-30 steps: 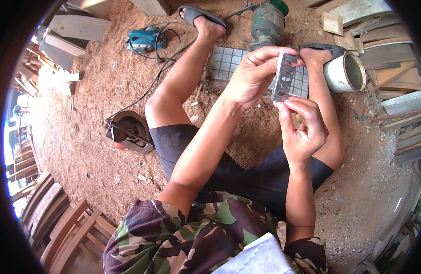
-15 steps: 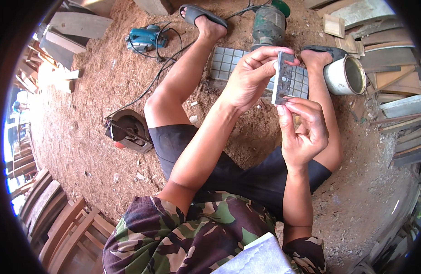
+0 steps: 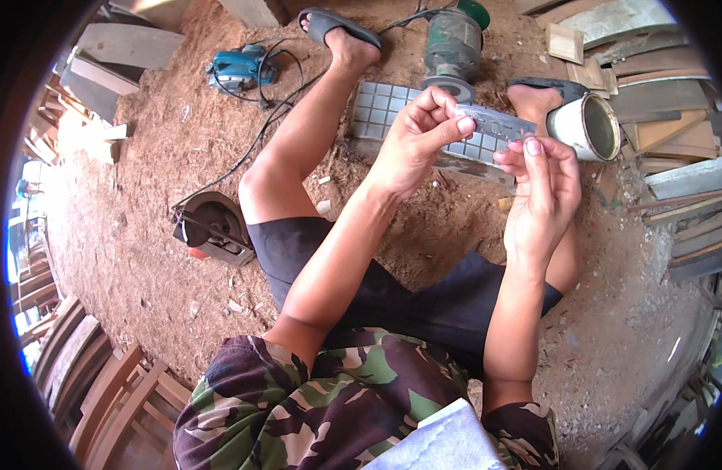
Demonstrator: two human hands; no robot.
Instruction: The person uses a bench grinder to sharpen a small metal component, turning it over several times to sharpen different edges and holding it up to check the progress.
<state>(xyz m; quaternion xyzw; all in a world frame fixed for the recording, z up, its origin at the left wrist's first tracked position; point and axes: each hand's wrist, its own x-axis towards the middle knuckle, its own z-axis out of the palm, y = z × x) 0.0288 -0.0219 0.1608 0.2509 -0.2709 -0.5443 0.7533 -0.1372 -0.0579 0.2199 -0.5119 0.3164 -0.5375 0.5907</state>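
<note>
A flat grey metal planer blade point(image 3: 498, 125) with slots along its face is stretched level between my two hands. The thumb and fingers of my left hand point(image 3: 420, 145) pinch its left end. At the right end, the fingertips of my right hand point(image 3: 545, 184) grip it. Beneath the blade lies a low block topped with pale tiles point(image 3: 373, 113), partly covered by my left hand. Just beyond stands a green bench grinder point(image 3: 453, 48), its grey wheel point(image 3: 449, 84) facing me.
A whitish bucket point(image 3: 571, 129) stands beside my right foot. To the left, a blue electric planer point(image 3: 237, 69) and a circular saw point(image 3: 214, 227) lie on the sawdust with black cords. Curved wood pieces point(image 3: 662, 98) are stacked at right; wooden frames point(image 3: 122, 403) lean at lower left.
The blade has turned from upright to nearly level. My right hand has risen and moved right with its end, while my left hand has shifted slightly left and down.
</note>
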